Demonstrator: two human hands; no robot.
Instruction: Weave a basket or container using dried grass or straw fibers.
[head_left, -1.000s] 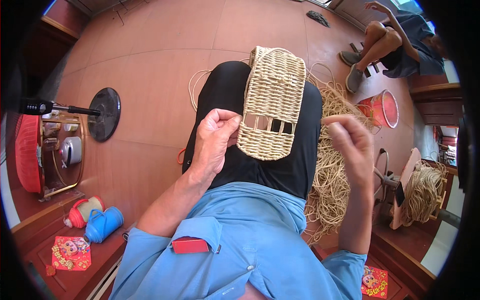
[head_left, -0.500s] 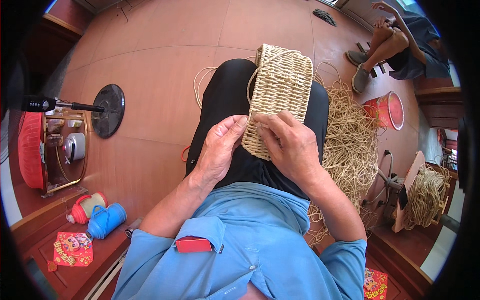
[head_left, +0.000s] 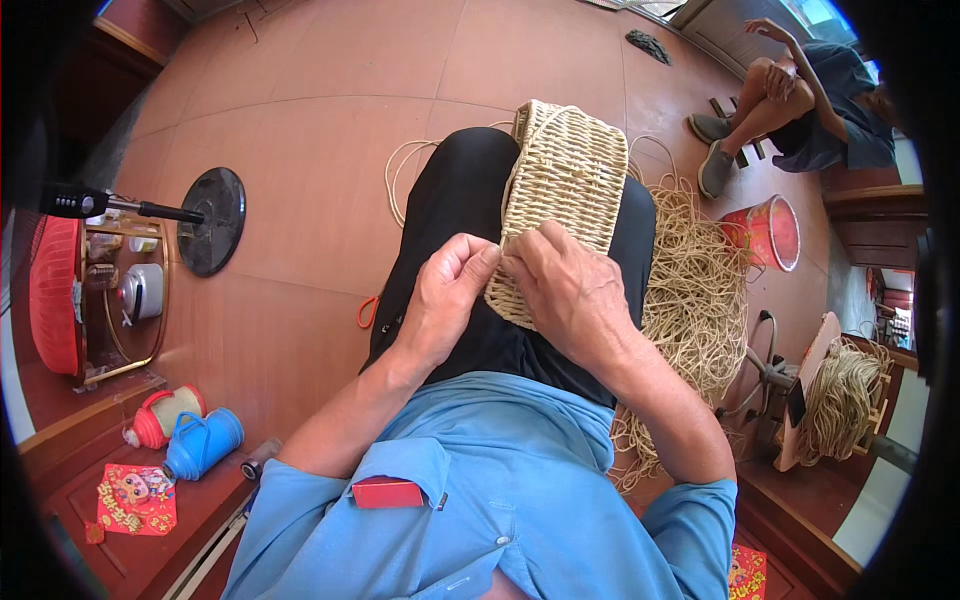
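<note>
A pale woven basket (head_left: 570,160) lies across my dark-trousered thighs, its weave facing up. Over its far left part a thin cord (head_left: 545,125) runs down along the left edge to my fingers. My left hand (head_left: 450,290) is closed, with thumb and forefinger pinched on the cord at that edge. Right beside it, my right hand (head_left: 570,285) rests over the near part of the basket, its fingers curled together in a pinch on the cord. The bit of cord between the fingertips is mostly hidden.
Loose straw-coloured cord (head_left: 695,310) is heaped on the floor to my right, beside a red bucket (head_left: 765,235). More cord (head_left: 850,395) hangs on a stand. Another person (head_left: 800,100) sits far right. At left are a round black base (head_left: 212,222) and a blue flask (head_left: 205,443).
My hands have stayed close together at the basket's left edge. The cord that arched loosely beside the basket now lies closer to it. The view has shifted slightly.
</note>
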